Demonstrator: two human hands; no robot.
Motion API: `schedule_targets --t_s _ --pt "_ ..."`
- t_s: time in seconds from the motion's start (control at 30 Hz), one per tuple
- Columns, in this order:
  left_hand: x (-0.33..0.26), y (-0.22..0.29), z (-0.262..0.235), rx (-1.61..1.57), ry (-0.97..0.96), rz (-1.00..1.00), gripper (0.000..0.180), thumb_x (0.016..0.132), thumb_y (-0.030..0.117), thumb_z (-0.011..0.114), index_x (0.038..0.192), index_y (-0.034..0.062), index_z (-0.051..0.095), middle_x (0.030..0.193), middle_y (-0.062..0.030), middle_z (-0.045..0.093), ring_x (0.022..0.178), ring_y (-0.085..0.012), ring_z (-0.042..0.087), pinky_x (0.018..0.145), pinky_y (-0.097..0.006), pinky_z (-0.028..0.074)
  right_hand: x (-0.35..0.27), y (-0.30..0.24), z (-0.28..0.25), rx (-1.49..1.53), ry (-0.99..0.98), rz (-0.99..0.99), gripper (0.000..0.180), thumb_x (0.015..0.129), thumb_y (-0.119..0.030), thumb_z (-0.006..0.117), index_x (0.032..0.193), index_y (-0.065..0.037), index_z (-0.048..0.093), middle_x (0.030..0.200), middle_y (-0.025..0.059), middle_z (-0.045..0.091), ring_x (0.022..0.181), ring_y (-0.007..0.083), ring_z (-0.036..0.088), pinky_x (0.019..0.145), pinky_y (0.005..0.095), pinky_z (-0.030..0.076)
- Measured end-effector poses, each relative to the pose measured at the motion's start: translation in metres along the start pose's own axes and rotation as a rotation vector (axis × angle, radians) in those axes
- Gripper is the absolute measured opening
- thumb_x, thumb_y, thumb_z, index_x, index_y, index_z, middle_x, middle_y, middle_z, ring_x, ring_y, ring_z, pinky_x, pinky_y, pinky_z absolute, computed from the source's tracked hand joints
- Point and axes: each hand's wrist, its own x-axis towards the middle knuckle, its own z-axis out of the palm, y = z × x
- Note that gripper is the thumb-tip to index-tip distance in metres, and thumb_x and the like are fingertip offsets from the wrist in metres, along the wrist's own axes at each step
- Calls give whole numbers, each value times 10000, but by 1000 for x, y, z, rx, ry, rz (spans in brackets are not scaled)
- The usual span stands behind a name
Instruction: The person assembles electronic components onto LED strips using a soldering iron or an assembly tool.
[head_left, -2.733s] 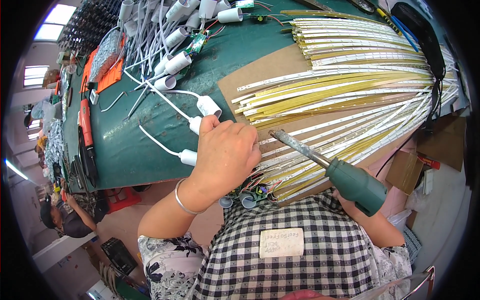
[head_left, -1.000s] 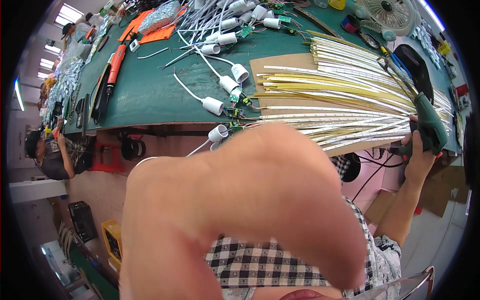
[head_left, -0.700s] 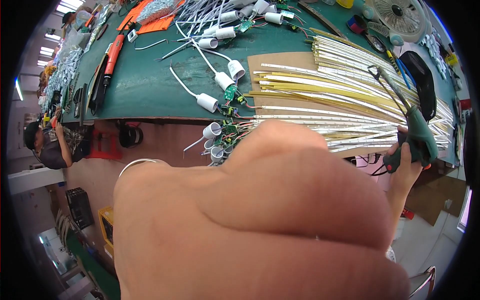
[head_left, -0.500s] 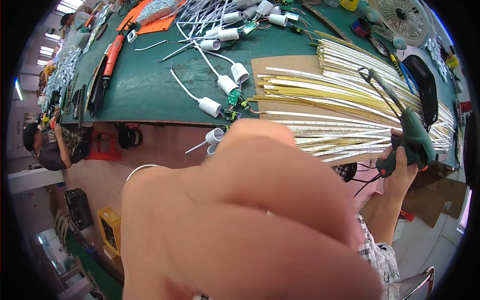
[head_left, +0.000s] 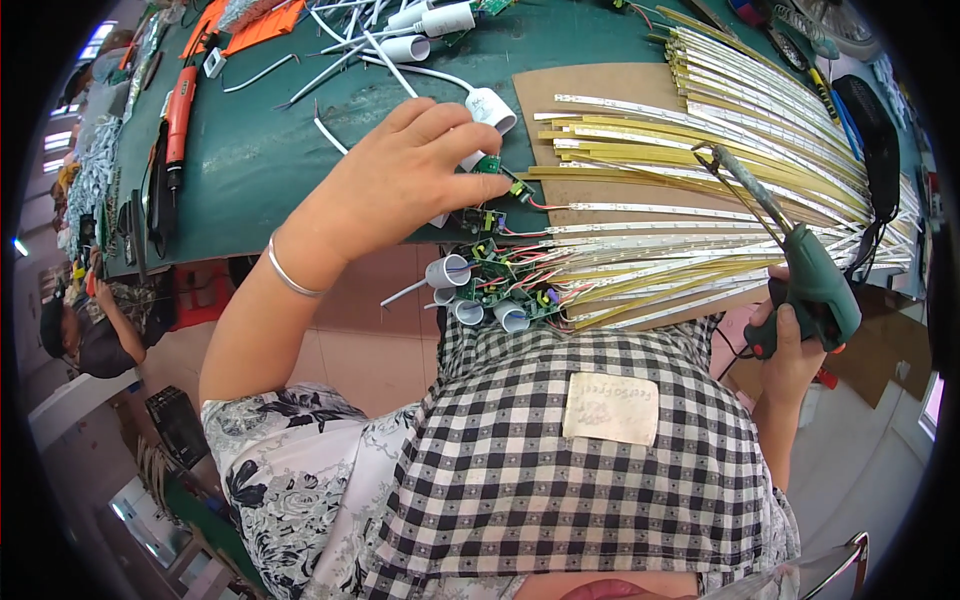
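My left hand reaches over the bench edge, fingers and thumb closed around a small green circuit board with a white cap partly hidden beneath the fingers. Red wires run from a nearby board toward the LED strips. On the right, my right hand grips a green soldering gun, its tip pointing up and left above the strips. Several white caps with boards lie at the front edge, among them a cap with a grey lead.
A brown cardboard sheet lies under the strips on the green bench. A red electric screwdriver, a black case and a fan are farther off. Another person sits at left.
My left hand has dropped from close before the camera to the bench and closed on a board there. The view has tilted downward. My right hand keeps the soldering gun in nearly the same place.
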Motion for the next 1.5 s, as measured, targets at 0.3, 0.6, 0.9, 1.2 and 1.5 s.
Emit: schedule_targets --t_s 0.3,0.6,0.9,1.2,1.5 --pt "9 -3 -1 68 -38 161 210 689 129 650 890 167 602 1184 17 541 1136 -223 491 1000 -398 393 -1 -1 18 53 -58 -84 390 872 -63 620 1232 54 526 1122 187 636 700 141 615 648 258 518" --pt "4 -14 -31 -185 124 -39 146 750 54 672 834 96 559 1032 -30 652 1158 -291 552 947 -404 409 -2 7 22 164 -42 1 428 866 -10 600 1274 41 481 1153 201 621 724 139 629 660 249 524" --pt "20 17 -83 298 183 -298 139 793 93 639 913 47 584 841 -85 607 768 -278 566 778 -394 421 -1 7 20 196 -51 23 437 861 -12 615 1273 42 477 1146 219 619 729 154 638 660 267 539" --pt "-5 19 -14 -447 -282 -360 140 908 163 519 897 30 560 736 -113 597 788 -341 566 749 -433 425 0 9 25 244 -60 49 460 852 -37 632 1277 36 471 1132 214 625 720 166 631 636 261 525" --pt "-1 30 -18 -700 -196 -712 133 918 149 544 894 20 522 753 -153 615 690 -274 627 601 -349 461 7 10 36 301 -44 100 502 878 -168 635 1302 34 459 1148 191 604 685 159 598 630 257 495"
